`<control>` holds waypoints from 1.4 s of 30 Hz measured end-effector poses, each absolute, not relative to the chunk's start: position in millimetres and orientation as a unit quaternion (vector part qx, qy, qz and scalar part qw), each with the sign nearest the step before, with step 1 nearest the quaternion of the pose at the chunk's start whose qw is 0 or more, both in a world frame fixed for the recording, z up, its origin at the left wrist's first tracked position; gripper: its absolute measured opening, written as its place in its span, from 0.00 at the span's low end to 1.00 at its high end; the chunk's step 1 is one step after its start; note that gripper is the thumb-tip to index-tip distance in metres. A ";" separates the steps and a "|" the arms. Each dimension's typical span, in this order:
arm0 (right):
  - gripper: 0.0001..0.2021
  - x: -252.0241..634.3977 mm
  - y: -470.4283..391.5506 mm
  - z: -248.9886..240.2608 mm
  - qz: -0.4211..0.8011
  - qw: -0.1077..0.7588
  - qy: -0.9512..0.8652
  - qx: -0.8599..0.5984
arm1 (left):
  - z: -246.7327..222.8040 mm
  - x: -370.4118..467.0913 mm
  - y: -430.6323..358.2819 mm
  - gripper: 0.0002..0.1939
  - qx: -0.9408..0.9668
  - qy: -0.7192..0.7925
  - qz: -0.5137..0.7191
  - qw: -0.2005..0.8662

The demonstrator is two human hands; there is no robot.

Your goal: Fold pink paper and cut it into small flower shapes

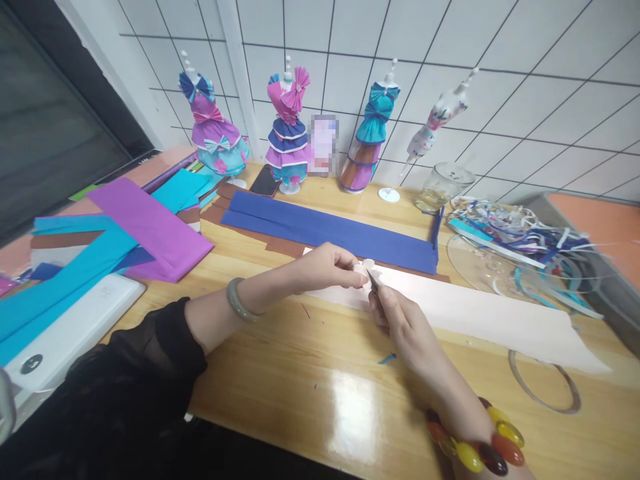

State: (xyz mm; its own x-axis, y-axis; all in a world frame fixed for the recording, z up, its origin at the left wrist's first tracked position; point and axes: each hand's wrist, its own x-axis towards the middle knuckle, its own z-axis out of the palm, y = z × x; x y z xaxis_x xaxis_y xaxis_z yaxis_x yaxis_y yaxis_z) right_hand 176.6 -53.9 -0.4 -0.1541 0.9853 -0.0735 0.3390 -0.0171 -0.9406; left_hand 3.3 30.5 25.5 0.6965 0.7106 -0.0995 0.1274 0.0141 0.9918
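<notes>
My left hand (327,267) is closed, pinching a small pale pink piece of crepe paper (369,265) with rounded edges between thumb and fingers. In my right hand (400,320) is a small pointed metal tool (373,280), its tip at the pink piece. The fist hides most of the tool, so I cannot tell whether it is scissors or tweezers. Beneath both hands lies a long pale pink crepe paper strip (465,300). Behind it is a folded dark blue crepe strip (325,230), lying on brown paper (280,251).
Three dressed mini mannequins (287,143) and a bare, patterned mannequin (437,123) stand along the tiled wall. Right of them are a glass (445,185) and a heap of paper scraps (525,237). Purple paper (155,227) and a white power bank (80,327) lie left.
</notes>
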 end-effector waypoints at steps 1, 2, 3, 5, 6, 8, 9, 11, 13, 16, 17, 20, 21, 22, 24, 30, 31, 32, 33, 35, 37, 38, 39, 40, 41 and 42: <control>0.20 176.4 -54.0 0.1 0.461 0.352 -0.604 -0.546 | 25.6 3.7 30.8 0.11 0.657 0.313 0.228 0.646; 0.20 176.1 -54.2 0.6 0.464 0.352 -0.602 -0.546 | 25.7 4.1 31.0 0.11 0.651 0.310 0.228 0.654; 0.20 175.9 -54.3 1.1 0.465 0.351 -0.601 -0.547 | 25.7 4.4 31.2 0.10 0.645 0.307 0.228 0.662; 0.19 175.6 -54.5 1.9 0.467 0.349 -0.602 -0.546 | 25.6 4.9 31.3 0.10 0.635 0.303 0.226 0.674; 0.19 175.6 -54.6 2.1 0.465 0.349 -0.604 -0.545 | 25.6 5.1 31.3 0.10 0.631 0.302 0.226 0.678; 0.19 176.0 -54.6 2.0 0.458 0.347 -0.610 -0.546 | 25.5 5.4 31.0 0.10 0.623 0.302 0.225 0.686; 0.19 176.3 -54.5 1.7 0.453 0.346 -0.614 -0.547 | 25.4 5.5 30.9 0.10 0.621 0.303 0.224 0.688; 0.19 176.9 -54.1 0.6 0.440 0.344 -0.621 -0.550 | 24.9 5.8 30.8 0.09 0.616 0.306 0.223 0.691; 0.19 177.4 -53.6 -0.7 0.432 0.344 -0.624 -0.553 | 24.3 6.2 30.8 0.09 0.613 0.309 0.222 0.693; 0.19 177.1 -53.3 -2.0 0.430 0.348 -0.624 -0.552 | 23.4 6.6 31.0 0.10 0.609 0.309 0.222 0.696; 0.19 176.8 -53.4 -2.1 0.431 0.350 -0.624 -0.549 | 23.1 6.7 31.2 0.10 0.609 0.310 0.221 0.696; 0.18 176.5 -54.1 -1.1 0.435 0.360 -0.621 -0.544 | 21.6 6.4 32.3 0.09 0.605 0.314 0.229 0.695; 0.18 176.8 -54.3 -0.5 0.437 0.364 -0.616 -0.545 | 20.8 6.2 32.9 0.10 0.602 0.317 0.237 0.694; 0.18 177.3 -54.4 0.2 0.440 0.368 -0.612 -0.545 | 19.9 6.0 33.5 0.10 0.597 0.320 0.247 0.693; 0.19 179.3 -54.1 1.8 0.448 0.370 -0.604 -0.546 | 17.8 5.7 35.2 0.11 0.580 0.327 0.270 0.695; 0.21 189.5 -51.0 4.8 0.484 0.336 -0.609 -0.532 | 14.5 6.0 39.2 0.11 0.486 0.310 0.321 0.752; 0.20 191.0 -50.4 4.5 0.490 0.351 -0.600 -0.526 | 14.6 6.0 39.1 0.11 0.476 0.308 0.322 0.758; 0.19 192.1 -49.9 3.9 0.493 0.377 -0.585 -0.523 | 14.7 6.2 38.7 0.11 0.468 0.306 0.320 0.765; 0.17 192.6 -49.3 3.1 0.492 0.409 -0.563 -0.523 | 14.6 6.4 37.9 0.11 0.462 0.303 0.316 0.771; 0.14 191.9 -48.3 1.4 0.486 0.465 -0.515 -0.531 | 13.8 7.6 35.1 0.11 0.460 0.296 0.301 0.781; 0.15 189.1 -47.6 0.3 0.484 0.493 -0.485 -0.537 | 11.7 9.8 31.1 0.11 0.468 0.288 0.281 0.786; 0.15 187.4 -47.6 0.3 0.487 0.494 -0.480 -0.538 | 10.3 11.2 28.9 0.11 0.475 0.285 0.270 0.788; 0.15 185.6 -47.7 0.7 0.488 0.489 -0.480 -0.540 | 8.7 12.7 26.8 0.10 0.482 0.280 0.260 0.789; 0.14 183.9 -48.1 1.4 0.485 0.482 -0.485 -0.545 | 7.2 14.2 24.9 0.10 0.487 0.276 0.250 0.790; 0.14 182.6 -48.5 2.5 0.480 0.474 -0.491 -0.551 | 5.9 15.6 23.2 0.10 0.491 0.273 0.243 0.791; 0.14 181.6 -49.0 3.6 0.472 0.466 -0.498 -0.558 | 4.9 16.7 21.9 0.10 0.494 0.271 0.238 0.791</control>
State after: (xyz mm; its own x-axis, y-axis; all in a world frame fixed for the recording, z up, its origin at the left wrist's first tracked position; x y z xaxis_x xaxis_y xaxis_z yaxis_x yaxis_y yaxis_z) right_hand 181.6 -49.0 3.6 0.0579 0.9963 -0.0628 0.1162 -0.0692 -0.9908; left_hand 16.7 21.9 4.9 0.7403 0.6439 -0.1933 -0.1090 0.3987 0.9106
